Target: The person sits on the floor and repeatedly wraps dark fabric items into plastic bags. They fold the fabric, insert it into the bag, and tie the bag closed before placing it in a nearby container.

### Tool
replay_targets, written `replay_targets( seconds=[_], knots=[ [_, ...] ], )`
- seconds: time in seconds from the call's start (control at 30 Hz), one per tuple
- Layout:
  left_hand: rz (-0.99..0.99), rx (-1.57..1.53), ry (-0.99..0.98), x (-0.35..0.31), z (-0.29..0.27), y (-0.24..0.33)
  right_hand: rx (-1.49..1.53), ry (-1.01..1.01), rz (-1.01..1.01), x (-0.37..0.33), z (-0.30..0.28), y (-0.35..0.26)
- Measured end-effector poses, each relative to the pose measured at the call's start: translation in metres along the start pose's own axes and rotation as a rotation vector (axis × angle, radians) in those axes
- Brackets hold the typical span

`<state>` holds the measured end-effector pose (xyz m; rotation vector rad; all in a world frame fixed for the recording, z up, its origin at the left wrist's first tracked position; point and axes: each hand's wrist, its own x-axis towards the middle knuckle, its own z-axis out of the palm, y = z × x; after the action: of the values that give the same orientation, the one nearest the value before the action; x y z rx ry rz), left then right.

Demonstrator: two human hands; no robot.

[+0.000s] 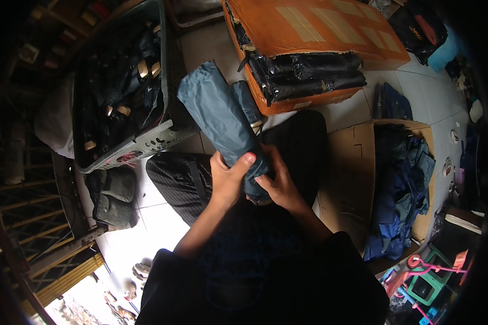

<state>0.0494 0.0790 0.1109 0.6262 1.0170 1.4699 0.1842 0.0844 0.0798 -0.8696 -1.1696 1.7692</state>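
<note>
A bulky bundle of grey-blue fabric, which looks like a folded umbrella (211,108), slants up and to the left over my lap. My left hand (229,176) wraps its lower part, thumb lying across the cloth. Against the other side of the same lower end my right hand (278,179) is closed, its thumb pressing the fabric. The fingers beneath the bundle are partly hidden. Just behind it, beside the orange carton, lies a smaller dark blue folded umbrella (245,100) with a pale end; neither hand touches it.
An orange carton (331,27) holds black plastic-wrapped bundles. A grey-green basket (162,135) at the left is full of dark bundles with pale ends. At the right, a cardboard box (347,168) contains blue and grey-green cloth pieces. Black bags (116,195) lie at the left.
</note>
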Motion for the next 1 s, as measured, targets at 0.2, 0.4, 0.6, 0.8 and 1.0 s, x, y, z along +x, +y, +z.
replay_targets(
  seconds=[0.2, 0.4, 0.6, 0.8, 1.0],
  knots=[
    [0.005, 0.039, 0.023, -0.018, 0.004, -0.004, -0.160, 0.025, -0.149, -0.002, 0.000, -0.002],
    [0.017, -0.053, 0.081, -0.013, -0.007, -0.007, -0.221, 0.013, -0.013, 0.001, 0.011, -0.018],
    [0.000, -0.071, 0.058, -0.007, 0.004, 0.008, -0.025, -0.044, 0.310, -0.008, 0.009, -0.012],
    [0.026, -0.052, 0.096, -0.027, 0.005, -0.008, -0.249, 0.083, 0.011, -0.012, 0.020, -0.019],
    [0.054, -0.052, 0.066, -0.013, 0.002, 0.000, -0.015, 0.023, 0.221, -0.008, 0.018, -0.021]
  ],
)
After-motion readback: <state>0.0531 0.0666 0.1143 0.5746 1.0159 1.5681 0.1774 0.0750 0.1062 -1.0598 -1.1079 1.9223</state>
